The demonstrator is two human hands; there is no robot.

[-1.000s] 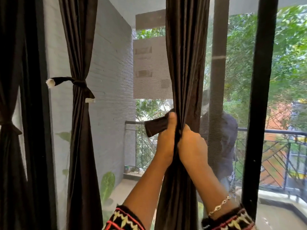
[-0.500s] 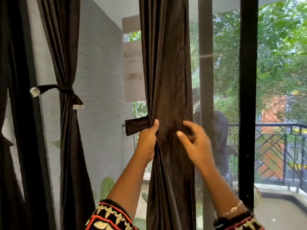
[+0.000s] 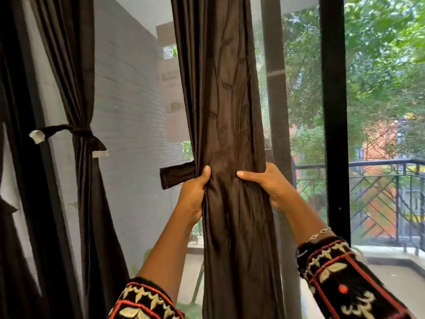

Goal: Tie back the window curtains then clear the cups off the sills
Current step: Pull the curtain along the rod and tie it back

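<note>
Curtain (image 3: 225, 111) is the landmark: hangs centre of view, dark brown, stitched leaf pattern on the upper part. Both grips are on it at the same height.

Left grip (image 3: 193, 195) is on the curtain's left edge: thumb laid over the front, fingers wrapped round behind, closed on the fabric.

Right grip (image 3: 269, 186) is on the right edge, mirror pose: thumb on the front pointing left, fingers out of sight behind, closed on the fabric.

Fabric between the two thumbs is bunched into folds, narrower there than above.

Strap (image 3: 177, 177): same dark cloth, sticks out horizontally left of the curtain, right at the left grip's thumb. Its inner end is hidden behind the thumb, so can't tell whether the grip pins it. It isn't wrapped round the curtain.

Left of the curtain, well apart: second curtain (image 3: 78, 65), cinched by a knotted tie (image 3: 80, 132) with white-tipped ends sticking out either side. Grey brick wall (image 3: 128, 100) shows between the two.

Right of the curtain: black upright frame (image 3: 333, 111), then railing (image 3: 379, 163) and trees (image 3: 379, 54) outside.

Bracelet (image 3: 319, 233) on the right wrist. Patterned sleeves (image 3: 345, 279) on both arms.
</note>
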